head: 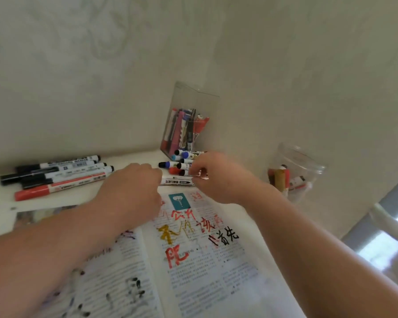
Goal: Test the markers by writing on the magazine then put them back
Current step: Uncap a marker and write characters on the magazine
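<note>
An open magazine lies before me on the white table, marked with red, gold and black writing. Just beyond its top edge both hands meet on one white-barrelled marker lying sideways. My left hand grips its left end, hiding that end. My right hand pinches its right end, fingers curled. Behind the hands lies a heap of loose markers with black, blue and red caps.
Several black-capped markers and one red one lie in a row at the left. A clear square box of markers stands in the wall corner. A clear round jar with a few markers lies at the right. The table edge runs bottom right.
</note>
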The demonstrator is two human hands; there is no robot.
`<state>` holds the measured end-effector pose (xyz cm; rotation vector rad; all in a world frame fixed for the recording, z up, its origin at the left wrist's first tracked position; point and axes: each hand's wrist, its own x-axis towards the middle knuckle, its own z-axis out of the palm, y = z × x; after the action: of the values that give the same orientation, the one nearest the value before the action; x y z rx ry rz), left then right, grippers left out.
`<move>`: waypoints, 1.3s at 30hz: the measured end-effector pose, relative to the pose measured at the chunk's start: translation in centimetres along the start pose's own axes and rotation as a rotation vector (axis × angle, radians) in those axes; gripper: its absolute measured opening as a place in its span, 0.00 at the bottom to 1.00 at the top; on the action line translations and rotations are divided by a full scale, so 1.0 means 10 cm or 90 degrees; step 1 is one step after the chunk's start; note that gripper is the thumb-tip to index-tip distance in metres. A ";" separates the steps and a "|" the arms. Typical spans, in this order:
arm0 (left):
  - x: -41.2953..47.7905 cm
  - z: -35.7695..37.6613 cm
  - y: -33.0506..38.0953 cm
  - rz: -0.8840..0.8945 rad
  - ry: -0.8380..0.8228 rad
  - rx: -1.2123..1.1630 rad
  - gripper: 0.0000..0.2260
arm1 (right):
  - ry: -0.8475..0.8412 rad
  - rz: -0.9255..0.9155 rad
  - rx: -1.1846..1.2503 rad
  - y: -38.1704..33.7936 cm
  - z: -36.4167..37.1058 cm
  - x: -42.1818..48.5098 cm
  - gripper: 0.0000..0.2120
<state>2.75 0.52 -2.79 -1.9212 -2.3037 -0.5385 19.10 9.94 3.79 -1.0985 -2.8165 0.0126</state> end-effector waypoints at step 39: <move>-0.02 0.05 0.05 0.166 0.039 -0.340 0.06 | 0.179 -0.147 0.759 0.13 0.50 0.02 0.08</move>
<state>3.36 0.53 -3.19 -2.3302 -1.9574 -1.2548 19.23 11.25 -1.26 -0.4131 -2.0083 1.1995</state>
